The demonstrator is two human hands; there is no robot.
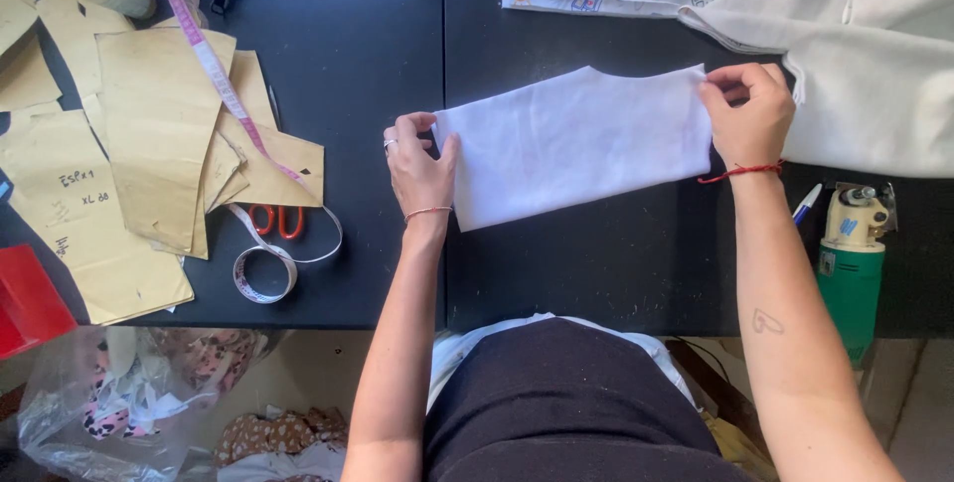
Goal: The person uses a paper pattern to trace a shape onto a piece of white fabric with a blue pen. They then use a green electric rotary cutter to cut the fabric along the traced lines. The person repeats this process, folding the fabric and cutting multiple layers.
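The cut piece of white fabric (574,144) lies in the centre of the frame on the black table (348,75). The left hand (419,169) pinches its left edge and the right hand (750,114) pinches its upper right corner. It looks light and soft (probably it folds easily), so holding both ends keeps it flat.

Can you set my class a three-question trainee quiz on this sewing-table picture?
1. True or false: both hands hold the white fabric piece.
2. What lies half under the paper patterns? A) orange-handled scissors B) a hammer C) a ruler
3. Name the green-bodied thing at the table's right edge.

Key:
1. True: the left hand holds one end, the right hand the other.
2. A
3. A handheld electric cutter, beside a pen.
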